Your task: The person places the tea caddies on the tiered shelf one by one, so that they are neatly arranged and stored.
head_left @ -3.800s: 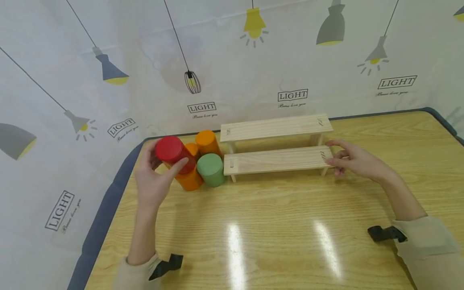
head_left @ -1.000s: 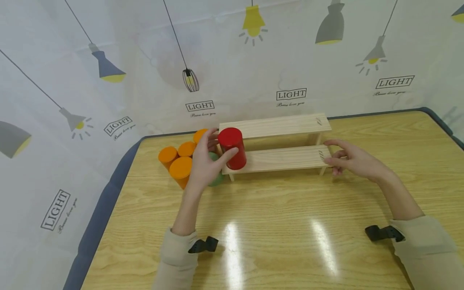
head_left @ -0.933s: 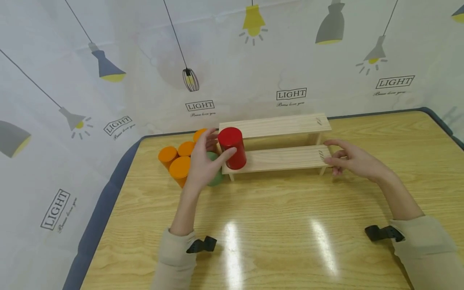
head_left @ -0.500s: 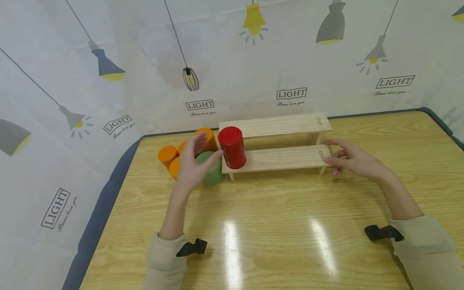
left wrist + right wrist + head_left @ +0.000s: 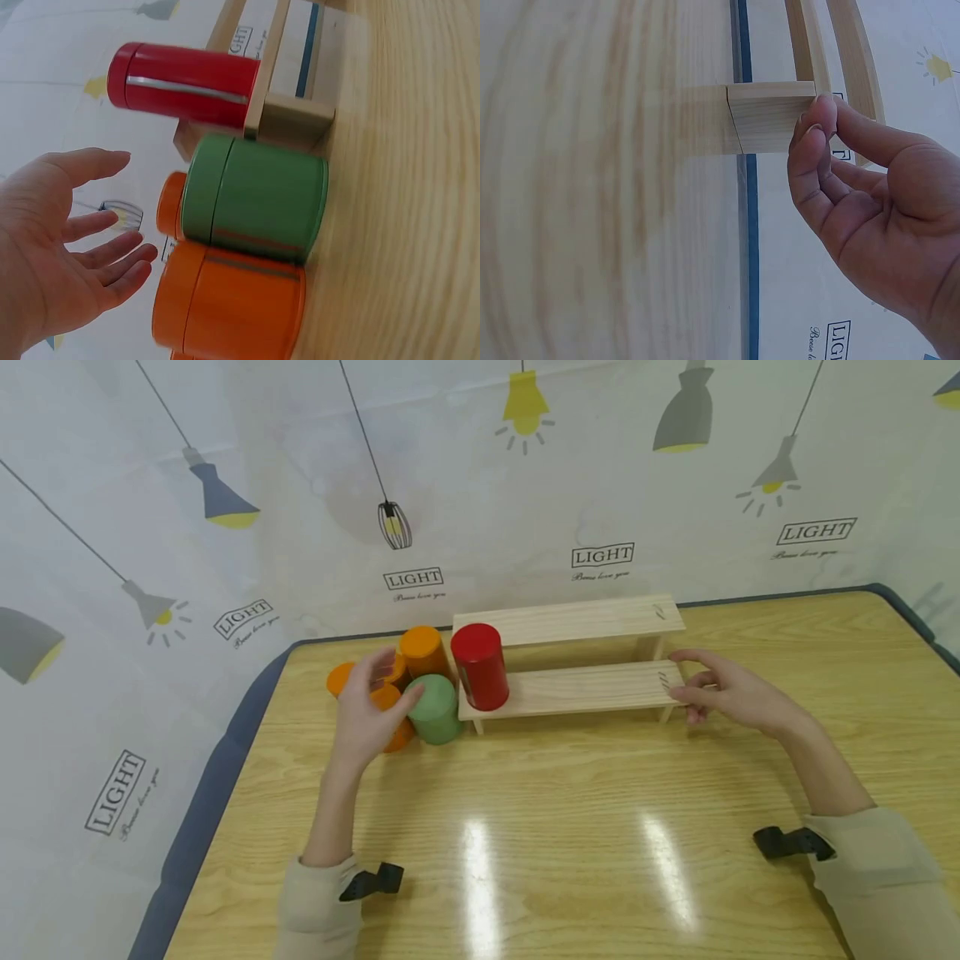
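A red canister [image 5: 480,667] stands upright at the left end of the lower board of a two-tier wooden shelf [image 5: 577,687]. My left hand [image 5: 365,710] is apart from it, fingers spread and holding nothing, over several orange canisters [image 5: 423,652]. A green canister [image 5: 435,710] stands between those and the shelf; in the left wrist view the green canister [image 5: 255,199] is beside my hand's fingertips. At the shelf's right end, my right hand [image 5: 731,693] grips the lower board, thumb and fingers at its corner. In the right wrist view the fingers [image 5: 817,124] meet the board's end.
Everything stands on a wood-grain table [image 5: 570,827] with a dark blue edge [image 5: 217,768]. Behind it hangs a white sheet [image 5: 480,485] printed with lamps. The canisters crowd close together against the shelf's left side.
The red canister went from above the orange ones onto the lower board, and my left hand let go of it. That hand has since drawn back left. My right hand has stayed put.
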Available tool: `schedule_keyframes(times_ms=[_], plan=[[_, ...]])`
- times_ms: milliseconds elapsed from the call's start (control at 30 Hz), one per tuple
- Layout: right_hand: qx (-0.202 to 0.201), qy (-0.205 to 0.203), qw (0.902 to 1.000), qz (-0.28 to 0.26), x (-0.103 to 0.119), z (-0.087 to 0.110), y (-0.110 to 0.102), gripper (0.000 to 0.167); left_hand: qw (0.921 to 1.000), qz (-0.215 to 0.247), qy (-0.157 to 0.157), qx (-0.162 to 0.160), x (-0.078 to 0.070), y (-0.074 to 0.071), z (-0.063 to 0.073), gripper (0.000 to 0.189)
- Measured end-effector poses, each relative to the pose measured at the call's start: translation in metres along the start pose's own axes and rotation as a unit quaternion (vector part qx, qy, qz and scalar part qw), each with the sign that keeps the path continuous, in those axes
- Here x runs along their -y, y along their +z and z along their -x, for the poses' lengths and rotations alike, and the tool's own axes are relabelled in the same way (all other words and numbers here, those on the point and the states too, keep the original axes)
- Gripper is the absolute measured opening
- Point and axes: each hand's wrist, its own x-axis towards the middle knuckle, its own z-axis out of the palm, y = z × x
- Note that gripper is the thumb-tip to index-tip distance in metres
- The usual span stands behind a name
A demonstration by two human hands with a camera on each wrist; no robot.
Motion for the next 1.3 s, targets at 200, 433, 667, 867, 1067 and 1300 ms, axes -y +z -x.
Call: schedule_keyframes(times_ms=[200,433,667,867,1067,1300], plan=[[0.0,0.0,1.0,0.001,0.001,0.0,0.0,0.067,0.9997,-0.003,-0.023,0.001,0.016,-0.019,0.008,0.061],[0.0,0.002,1.0,0.001,0.001,0.0,0.0,0.067,0.9987,-0.03,-0.04,0.01,0.033,-0.032,0.018,0.063],[0.002,0.003,1.0,0.0,0.001,0.001,0.0,0.067,0.9944,-0.055,-0.066,0.061,0.039,-0.036,0.02,0.074],[0.001,0.003,1.0,0.0,0.002,0.001,0.0,0.067,0.9906,-0.064,-0.081,0.09,0.044,-0.036,0.019,0.082],[0.0,0.0,1.0,0.001,0.002,0.0,0.0,0.067,0.9889,-0.069,-0.09,0.096,0.047,-0.036,0.021,0.085],[0.002,-0.005,1.0,0.001,0.002,0.0,0.0,0.067,0.9893,-0.071,-0.098,0.082,0.048,-0.036,0.021,0.084]])
